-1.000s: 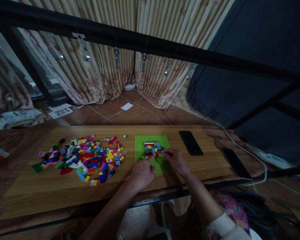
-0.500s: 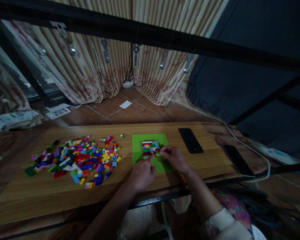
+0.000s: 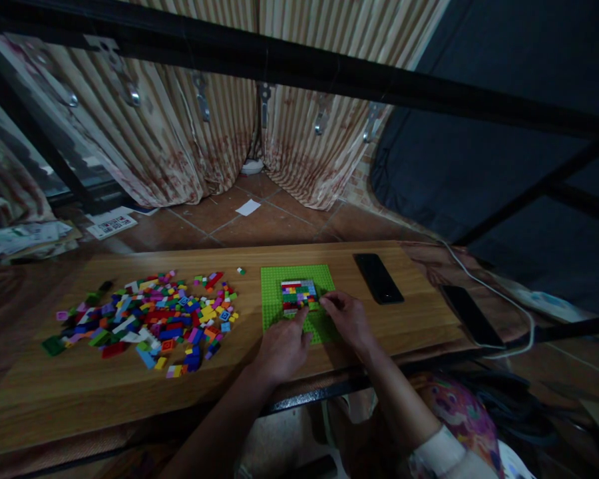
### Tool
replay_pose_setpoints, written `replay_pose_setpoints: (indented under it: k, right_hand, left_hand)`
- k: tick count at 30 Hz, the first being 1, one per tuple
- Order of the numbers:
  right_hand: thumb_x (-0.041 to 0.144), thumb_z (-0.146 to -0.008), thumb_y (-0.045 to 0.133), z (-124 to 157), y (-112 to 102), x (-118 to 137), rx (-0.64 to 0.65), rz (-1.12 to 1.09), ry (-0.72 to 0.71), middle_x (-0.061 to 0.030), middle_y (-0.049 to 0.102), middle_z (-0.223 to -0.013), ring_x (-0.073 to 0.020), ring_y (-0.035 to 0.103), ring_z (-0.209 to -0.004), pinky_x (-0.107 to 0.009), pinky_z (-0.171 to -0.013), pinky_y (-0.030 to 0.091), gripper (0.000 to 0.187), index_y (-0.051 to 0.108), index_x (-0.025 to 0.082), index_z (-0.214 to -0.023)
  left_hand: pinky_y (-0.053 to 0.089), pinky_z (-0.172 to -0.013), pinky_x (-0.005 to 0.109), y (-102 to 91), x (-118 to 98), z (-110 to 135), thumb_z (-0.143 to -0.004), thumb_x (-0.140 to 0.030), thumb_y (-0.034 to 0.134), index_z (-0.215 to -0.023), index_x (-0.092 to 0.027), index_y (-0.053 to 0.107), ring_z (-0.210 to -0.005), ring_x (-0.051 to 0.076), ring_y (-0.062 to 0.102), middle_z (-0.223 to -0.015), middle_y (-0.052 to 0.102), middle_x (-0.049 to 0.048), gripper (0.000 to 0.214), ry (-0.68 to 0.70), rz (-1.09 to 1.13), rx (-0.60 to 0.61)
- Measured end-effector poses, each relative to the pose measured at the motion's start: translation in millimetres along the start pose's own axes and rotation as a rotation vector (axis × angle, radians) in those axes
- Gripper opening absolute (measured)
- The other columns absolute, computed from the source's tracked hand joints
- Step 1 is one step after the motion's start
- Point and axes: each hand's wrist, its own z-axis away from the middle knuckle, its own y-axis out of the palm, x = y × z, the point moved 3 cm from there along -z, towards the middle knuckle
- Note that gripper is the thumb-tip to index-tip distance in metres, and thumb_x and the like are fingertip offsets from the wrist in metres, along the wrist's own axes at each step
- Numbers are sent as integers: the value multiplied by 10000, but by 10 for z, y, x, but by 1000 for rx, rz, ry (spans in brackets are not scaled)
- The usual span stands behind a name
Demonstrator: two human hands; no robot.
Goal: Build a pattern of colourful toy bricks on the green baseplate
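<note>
A green studded baseplate (image 3: 271,279) lies on the wooden table, carrying a flat rectangle of multicoloured toy bricks (image 3: 298,291). My left hand (image 3: 282,347) reaches in from the front left, its index finger stretched out to the near edge of the bricks and its thumb apart. On the right side of the plate is my right hand (image 3: 348,318), with thumb and index finger pinched together close to the rectangle's right edge. Whatever sits between those fingertips is too small to make out.
Left of the plate spreads a large pile of loose bricks (image 3: 164,319), with one small white-and-green brick (image 3: 241,271) apart from it. A black phone (image 3: 378,278) lies to the right, a second phone (image 3: 472,315) beyond it beside a white cable (image 3: 512,297). A black bar (image 3: 299,63) crosses above.
The whole view has shifted slightly. My right fingertips have drawn a little away from the bricks' right edge. My left index finger stays at the near edge.
</note>
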Motion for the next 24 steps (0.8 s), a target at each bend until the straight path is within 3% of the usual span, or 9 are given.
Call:
replay_pose_setpoints:
  k: [12, 24]
  right_hand:
    - [396, -619, 740, -156, 67, -17, 50, 175, 179, -41, 692, -681, -179, 629, -641, -274, -584, 440, 261, 686, 157, -708]
    - [412, -617, 736, -188, 101, 4, 74, 220, 165, -13, 632, -526, -161, 592, -537, -251, -499, 376, 238, 691, 179, -603]
  left_hand:
    - [497, -837, 367, 3, -30, 3, -895, -281, 437, -1425, -150, 364, -975, 261, 661, -1050, 706, 139, 551, 8, -80, -14]
    - [493, -832, 356, 23, -21, 23, -904, -281, 426, -1387, -141, 393, -970, 254, 658, -1037, 699, 143, 503, 25, -120, -9]
